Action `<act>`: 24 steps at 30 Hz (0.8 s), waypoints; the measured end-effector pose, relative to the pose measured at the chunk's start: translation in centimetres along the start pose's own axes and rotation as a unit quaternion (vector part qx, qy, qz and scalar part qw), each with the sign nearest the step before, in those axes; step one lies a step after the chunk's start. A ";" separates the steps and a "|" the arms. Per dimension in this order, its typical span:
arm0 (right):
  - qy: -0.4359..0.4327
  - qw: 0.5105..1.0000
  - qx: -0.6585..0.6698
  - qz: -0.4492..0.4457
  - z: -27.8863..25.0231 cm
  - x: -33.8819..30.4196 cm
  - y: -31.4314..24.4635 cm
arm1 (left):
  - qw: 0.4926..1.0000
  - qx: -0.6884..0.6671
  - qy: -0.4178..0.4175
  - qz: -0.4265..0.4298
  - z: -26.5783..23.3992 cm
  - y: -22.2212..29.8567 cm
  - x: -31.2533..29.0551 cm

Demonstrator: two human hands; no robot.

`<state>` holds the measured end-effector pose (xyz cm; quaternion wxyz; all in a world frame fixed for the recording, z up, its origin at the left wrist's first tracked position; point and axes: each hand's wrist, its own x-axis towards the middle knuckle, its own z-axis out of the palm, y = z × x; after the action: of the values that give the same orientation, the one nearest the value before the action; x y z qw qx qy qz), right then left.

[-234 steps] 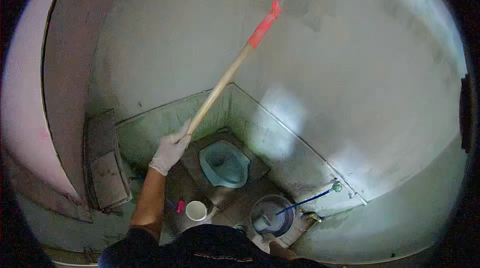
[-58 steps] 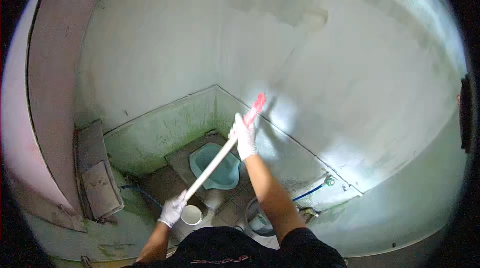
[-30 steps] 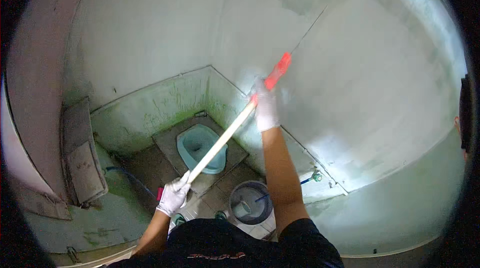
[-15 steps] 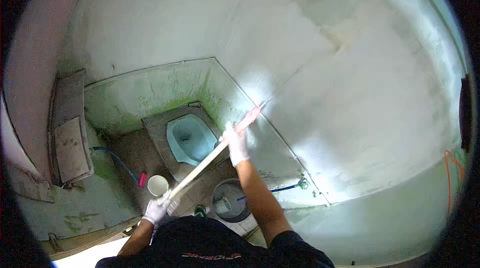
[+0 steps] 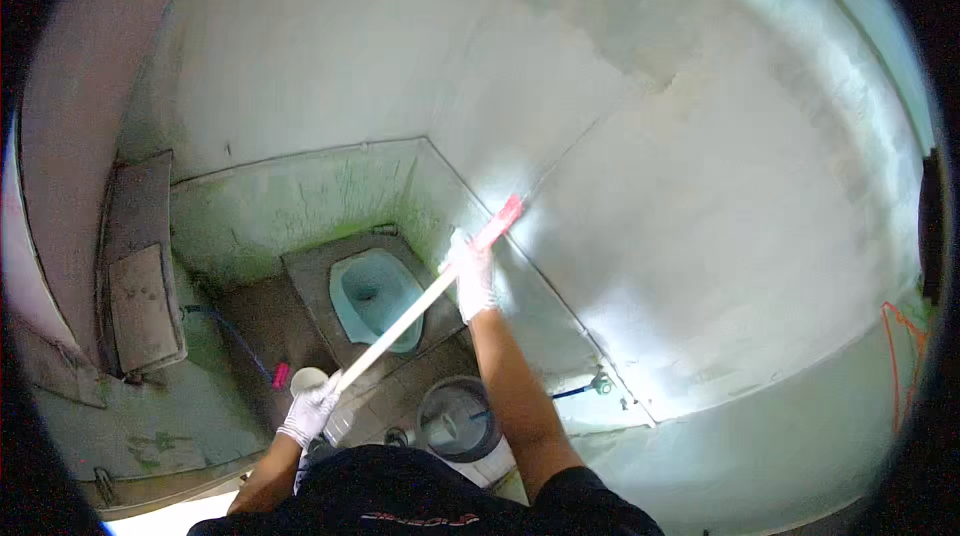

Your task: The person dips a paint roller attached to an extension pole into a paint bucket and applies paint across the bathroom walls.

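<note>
A long pale pole (image 5: pixel 395 328) with a pinkish-red end (image 5: pixel 502 220) runs slantwise from lower left to upper right. My left hand (image 5: pixel 312 410), in a white glove, is closed round its lower part. Farther up, just below the pinkish-red end, my gloved right hand (image 5: pixel 474 281) grips it. That end points toward the right wall, where the ledge line runs; whether it touches the wall I cannot tell. A pale round container (image 5: pixel 308 378) shows just beyond my left hand, partly covered by it. Beneath the pole lies a light-blue squat toilet (image 5: pixel 376 294).
A round grey tub (image 5: pixel 455 414) stands near me, partly hidden by my right arm. A blue hose runs toward a tap (image 5: pixel 601 383) on the right wall. A pink brush head (image 5: pixel 281 376) lies left. Green stains mark the low wall (image 5: pixel 300 198). An orange cord (image 5: pixel 893 361) hangs far right.
The pole's pinkish-red end has moved a little higher against the wall, past the ledge line. My left hand covers more of the round container. The whole view has shifted slightly; both grips stay.
</note>
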<state>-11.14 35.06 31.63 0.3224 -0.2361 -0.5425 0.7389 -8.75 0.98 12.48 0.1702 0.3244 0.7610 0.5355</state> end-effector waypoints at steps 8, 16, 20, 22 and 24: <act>-0.032 0.999 -0.003 -0.020 2.3 4.0 -3.5 | 0.993 0.035 -0.027 -0.106 -4.1 5.0 3.4; -0.066 0.986 -0.035 -0.148 3.5 12.6 -21.2 | 0.997 -0.012 0.039 0.065 -2.7 19.0 11.6; -0.038 0.988 -0.104 -0.109 1.6 12.1 -14.4 | 0.997 -0.068 0.024 0.016 -1.7 14.0 9.9; -0.049 0.999 -0.013 -0.019 0.8 8.4 -7.8 | 0.996 -0.047 0.024 0.069 -0.8 7.8 7.3; -0.035 0.999 -0.026 -0.025 0.9 5.2 -0.3 | 0.998 0.038 -0.020 -0.048 -1.5 3.3 3.3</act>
<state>-15.23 38.33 32.16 0.3149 -0.2049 -0.5782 0.7242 -11.03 2.82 16.42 0.1983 0.3042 0.7921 0.4906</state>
